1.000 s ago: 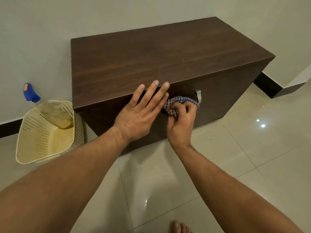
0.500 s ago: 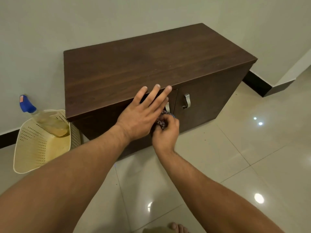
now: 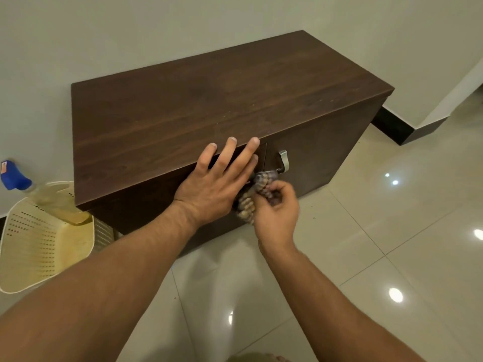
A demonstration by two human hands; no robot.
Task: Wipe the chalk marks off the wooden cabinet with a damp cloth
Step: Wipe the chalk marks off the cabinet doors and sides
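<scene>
A low dark-brown wooden cabinet (image 3: 209,105) stands against the wall. My left hand (image 3: 217,184) lies flat with fingers spread over the front top edge, holding nothing. My right hand (image 3: 277,207) grips a bunched checked cloth (image 3: 257,192) and presses it against the cabinet front, just below and left of a silver door handle (image 3: 284,159). The cloth is blurred. No chalk marks show on the visible wood; the patch under the cloth and hands is hidden.
A cream perforated plastic basket (image 3: 34,244) sits on the floor left of the cabinet, holding a spray bottle with a blue trigger head (image 3: 13,177). Glossy beige floor tiles (image 3: 392,244) spread in front and to the right. A wall corner with dark skirting (image 3: 392,126) lies right.
My right hand with the cloth has gone down the cabinet front, then out to the right and slightly lower. My left hand stays on the top edge. The camera has shifted.
</scene>
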